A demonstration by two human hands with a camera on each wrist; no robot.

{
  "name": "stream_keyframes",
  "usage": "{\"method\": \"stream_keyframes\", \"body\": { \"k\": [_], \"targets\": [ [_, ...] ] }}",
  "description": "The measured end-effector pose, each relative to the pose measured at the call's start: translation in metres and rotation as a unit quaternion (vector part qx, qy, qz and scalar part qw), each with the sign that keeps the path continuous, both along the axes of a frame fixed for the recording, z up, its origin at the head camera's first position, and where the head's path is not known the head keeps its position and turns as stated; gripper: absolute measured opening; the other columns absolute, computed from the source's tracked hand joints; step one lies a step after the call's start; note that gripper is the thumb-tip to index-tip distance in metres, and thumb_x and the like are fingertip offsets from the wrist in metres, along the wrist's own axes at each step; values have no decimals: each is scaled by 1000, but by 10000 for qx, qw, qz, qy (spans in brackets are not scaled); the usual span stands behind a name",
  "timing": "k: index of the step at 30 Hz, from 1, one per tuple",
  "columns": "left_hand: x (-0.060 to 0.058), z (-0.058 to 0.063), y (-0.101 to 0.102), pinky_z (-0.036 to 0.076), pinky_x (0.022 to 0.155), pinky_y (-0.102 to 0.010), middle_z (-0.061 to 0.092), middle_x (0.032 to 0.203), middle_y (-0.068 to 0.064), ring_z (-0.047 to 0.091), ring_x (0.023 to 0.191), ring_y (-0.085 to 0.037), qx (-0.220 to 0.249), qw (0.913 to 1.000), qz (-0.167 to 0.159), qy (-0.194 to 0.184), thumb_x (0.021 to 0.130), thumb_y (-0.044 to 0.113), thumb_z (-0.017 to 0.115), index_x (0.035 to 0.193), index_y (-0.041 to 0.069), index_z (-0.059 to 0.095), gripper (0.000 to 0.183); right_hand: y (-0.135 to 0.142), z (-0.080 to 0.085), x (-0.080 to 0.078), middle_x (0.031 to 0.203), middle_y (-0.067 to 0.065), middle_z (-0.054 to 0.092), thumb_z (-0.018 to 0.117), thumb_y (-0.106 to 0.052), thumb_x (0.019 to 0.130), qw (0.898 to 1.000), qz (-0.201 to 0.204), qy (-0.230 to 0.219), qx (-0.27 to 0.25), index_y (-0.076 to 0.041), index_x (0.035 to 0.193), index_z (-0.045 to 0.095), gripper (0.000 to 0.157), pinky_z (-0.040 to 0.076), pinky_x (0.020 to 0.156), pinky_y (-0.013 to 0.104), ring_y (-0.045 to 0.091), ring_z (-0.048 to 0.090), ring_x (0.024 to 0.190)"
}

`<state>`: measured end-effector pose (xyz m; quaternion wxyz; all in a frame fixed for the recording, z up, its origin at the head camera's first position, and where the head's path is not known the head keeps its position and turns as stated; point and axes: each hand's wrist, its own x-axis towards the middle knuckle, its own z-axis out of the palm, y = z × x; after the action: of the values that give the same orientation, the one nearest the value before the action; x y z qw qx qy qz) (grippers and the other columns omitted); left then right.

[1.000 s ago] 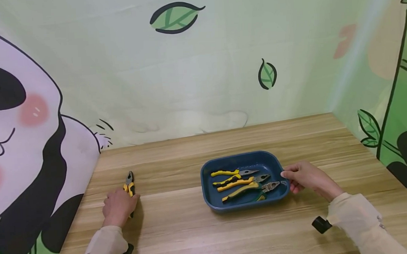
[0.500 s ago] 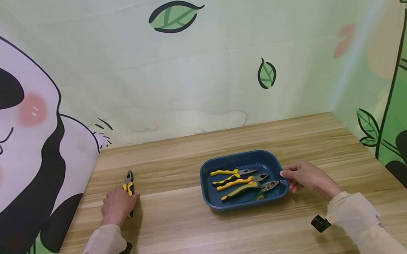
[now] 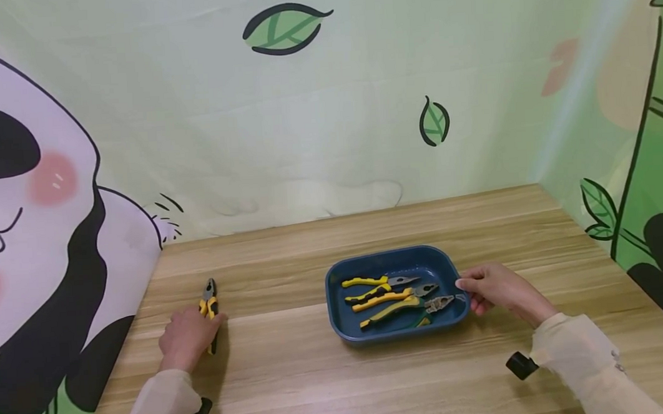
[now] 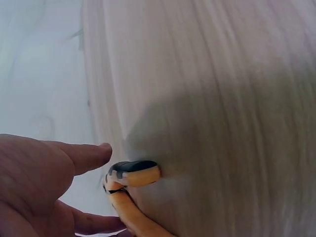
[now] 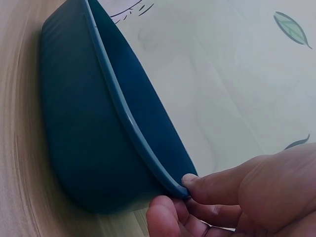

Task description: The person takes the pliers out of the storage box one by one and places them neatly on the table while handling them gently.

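Observation:
On the table's left side lies a pair of pliers (image 3: 209, 299) with yellow-and-black handles, its grey nose pointing away. My left hand (image 3: 189, 336) is over the handles and hides part of them. In the left wrist view the thumb (image 4: 91, 155) stands straight, a little apart from a handle (image 4: 140, 175), while a fingertip is right at the other handle. My right hand (image 3: 496, 288) pinches the right rim of a blue tray (image 3: 338, 328), thumb over the edge and fingers outside. Inside the tray lie several pliers (image 3: 393, 310) with yellow, black and green handles, noses toward the right.
The wooden table (image 3: 284, 372) reaches back to a pale green cloth wall (image 3: 219, 113) with printed leaves. A printed panda (image 3: 32, 185) covers the left side. Small black devices (image 3: 522, 364) are worn at both wrists.
My left hand has shifted slightly left on the pliers, and more of the handles shows now. The right hand, the tray and the pliers in it look the same.

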<state>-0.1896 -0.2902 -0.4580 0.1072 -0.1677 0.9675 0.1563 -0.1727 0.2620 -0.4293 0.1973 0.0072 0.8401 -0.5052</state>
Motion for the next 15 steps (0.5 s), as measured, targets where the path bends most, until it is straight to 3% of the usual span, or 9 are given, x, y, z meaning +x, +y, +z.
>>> {"method": "stream_keyframes", "body": {
  "k": [3,5,11,15],
  "targets": [
    [1,4,-2,42,61,-40,53,77,-15,54,66,-29,-6,10000,-77,-18,102,50,58,82,2,59,52,0,0,0,70,7,59,54,-10,107,10000,-7,-7,-21,14,118,63,28,56,58,29,14,60,59],
    [1,6,-2,42,60,-40,53,76,-14,54,65,-28,28,9999,-114,58,103,48,56,84,2,59,50,0,-1,0,69,7,59,55,-10,107,10000,7,-4,-24,14,116,63,27,56,58,29,14,60,59],
    [1,15,-3,43,57,-41,54,83,-17,55,70,-30,70,9990,-257,362,105,43,53,101,-5,59,49,1,-2,0,68,6,59,55,-10,107,10000,45,29,-30,13,113,65,25,56,58,29,14,59,58],
    [-1,24,-2,47,66,-50,60,95,-27,60,83,-39,-46,9980,-415,480,105,41,52,112,-11,60,53,0,-1,0,68,6,59,55,-9,107,10000,67,49,-50,13,112,64,25,56,58,29,14,59,58]
  ]
}}
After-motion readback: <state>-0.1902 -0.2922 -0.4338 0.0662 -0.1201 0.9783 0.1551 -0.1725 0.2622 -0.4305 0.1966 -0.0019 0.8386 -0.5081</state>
